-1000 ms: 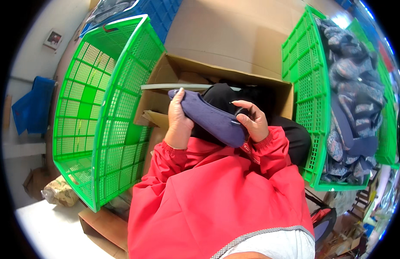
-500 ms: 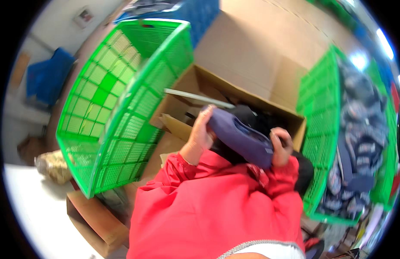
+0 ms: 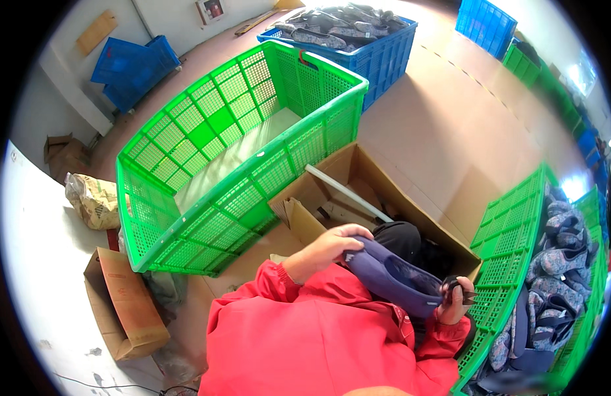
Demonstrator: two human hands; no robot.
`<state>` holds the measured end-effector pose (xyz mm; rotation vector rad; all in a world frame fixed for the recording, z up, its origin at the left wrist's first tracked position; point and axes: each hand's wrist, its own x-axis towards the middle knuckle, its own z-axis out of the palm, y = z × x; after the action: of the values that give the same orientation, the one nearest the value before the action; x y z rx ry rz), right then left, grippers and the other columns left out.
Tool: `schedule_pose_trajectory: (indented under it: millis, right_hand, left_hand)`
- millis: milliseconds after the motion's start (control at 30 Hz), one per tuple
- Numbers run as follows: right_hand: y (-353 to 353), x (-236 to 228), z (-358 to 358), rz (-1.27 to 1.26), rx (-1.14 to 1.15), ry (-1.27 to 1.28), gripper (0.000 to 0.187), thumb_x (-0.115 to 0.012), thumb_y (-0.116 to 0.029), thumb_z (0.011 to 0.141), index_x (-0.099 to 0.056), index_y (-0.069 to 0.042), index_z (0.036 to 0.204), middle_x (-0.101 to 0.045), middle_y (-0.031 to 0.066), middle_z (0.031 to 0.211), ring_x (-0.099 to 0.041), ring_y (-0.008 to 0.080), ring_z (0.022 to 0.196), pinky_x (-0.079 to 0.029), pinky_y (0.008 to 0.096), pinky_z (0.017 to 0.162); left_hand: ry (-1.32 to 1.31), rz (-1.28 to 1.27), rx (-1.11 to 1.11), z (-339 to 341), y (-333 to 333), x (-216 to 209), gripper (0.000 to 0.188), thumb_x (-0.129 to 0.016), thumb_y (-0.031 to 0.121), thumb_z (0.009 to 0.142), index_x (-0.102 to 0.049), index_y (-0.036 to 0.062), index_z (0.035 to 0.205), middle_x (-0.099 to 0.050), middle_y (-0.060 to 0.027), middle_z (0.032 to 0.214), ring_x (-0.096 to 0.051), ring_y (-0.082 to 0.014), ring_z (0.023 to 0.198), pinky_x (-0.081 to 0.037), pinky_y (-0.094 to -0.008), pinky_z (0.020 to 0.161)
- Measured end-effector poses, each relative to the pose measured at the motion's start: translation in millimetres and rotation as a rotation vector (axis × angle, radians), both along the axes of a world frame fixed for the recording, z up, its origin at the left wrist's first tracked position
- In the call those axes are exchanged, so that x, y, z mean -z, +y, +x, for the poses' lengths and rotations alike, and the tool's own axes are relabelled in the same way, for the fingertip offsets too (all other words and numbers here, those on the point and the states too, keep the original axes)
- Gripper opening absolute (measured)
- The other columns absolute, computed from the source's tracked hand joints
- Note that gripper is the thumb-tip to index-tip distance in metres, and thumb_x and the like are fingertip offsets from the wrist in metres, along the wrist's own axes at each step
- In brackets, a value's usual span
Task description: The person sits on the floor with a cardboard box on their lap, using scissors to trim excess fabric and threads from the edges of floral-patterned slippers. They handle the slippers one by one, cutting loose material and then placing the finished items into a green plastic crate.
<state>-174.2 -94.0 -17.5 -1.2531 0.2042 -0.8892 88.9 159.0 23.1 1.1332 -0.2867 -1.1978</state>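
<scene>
A navy slip-on shoe (image 3: 394,277) with a patterned lining lies across my lap, its opening facing up. My left hand (image 3: 335,249) is closed on one end, thumb and fingers gripping the navy upper. At the other end, my right hand (image 3: 456,300) is closed around small black snips (image 3: 452,284), whose thin dark tips stick out past the fingers. That hand is close against the shoe; whether it also pinches the fabric I cannot tell.
An open cardboard box (image 3: 378,171) with a white bar across it stands before my knees. An open green crate (image 3: 253,178) is at left. At right, another green crate (image 3: 507,244) is full of patterned shoes. Behind, a blue crate (image 3: 385,69) holds more shoes.
The view has shifted, so the crates and my hands sit lower and further right in it. The shoe stays in my left hand; the snips now show clearly in my right.
</scene>
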Motion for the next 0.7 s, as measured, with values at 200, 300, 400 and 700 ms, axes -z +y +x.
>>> schedule_pose_trajectory:
  millis: [200, 300, 400, 700]
  right_hand:
    - [-7.2, 29.0, 3.2, 0.214, 0.173, 0.096, 0.027, -0.063, -0.017, 0.096, -0.06, -0.004, 0.12, -0.067, 0.0128, 0.097, -0.062, 0.0115, 0.067, -0.033, 0.0164, 0.037]
    - [-12.8, 39.4, -5.0, 0.301, 0.187, 0.121, 0.024, -0.063, -0.017, 0.096, -0.061, -0.006, 0.117, -0.068, 0.011, 0.093, -0.061, 0.0099, 0.064, -0.033, 0.0158, 0.037]
    - [-9.0, 43.0, -1.6, 0.356, 0.191, 0.149, 0.023, -0.063, -0.017, 0.096, -0.062, -0.007, 0.116, -0.068, 0.0091, 0.09, -0.058, 0.0081, 0.06, -0.032, 0.0154, 0.037]
    - [-15.9, 55.7, -8.3, 0.394, 0.176, 0.157, 0.022, -0.06, -0.016, 0.098, -0.061, -0.006, 0.118, -0.068, 0.0101, 0.092, -0.053, 0.0073, 0.056, -0.031, 0.017, 0.037]
  left_hand:
    - [-0.315, -0.232, -0.627, 59.9, 56.1, -55.6, 0.032, -0.059, 0.009, 0.09, -0.062, 0.0068, 0.122, -0.061, -0.0024, 0.116, -0.062, -0.0113, 0.095, -0.052, -0.0243, 0.077]
    - [-0.383, -0.337, -1.007, 93.6, 71.2, -84.1, 0.042, -0.057, 0.014, 0.095, -0.05, 0.0085, 0.136, -0.062, -0.0048, 0.116, -0.065, -0.0144, 0.095, -0.055, -0.0291, 0.075]
    - [-0.454, -0.309, -1.123, 140.0, 104.2, -81.0, 0.06, -0.055, 0.014, 0.098, -0.028, 0.0126, 0.151, -0.064, -0.0084, 0.111, -0.065, -0.017, 0.083, -0.054, -0.0301, 0.064]
    - [0.021, 0.095, -0.793, 77.1, 30.5, 32.0, 0.039, -0.059, 0.015, 0.093, -0.05, 0.0069, 0.129, -0.068, -0.0061, 0.095, -0.058, -0.0116, 0.074, -0.044, -0.0252, 0.058]
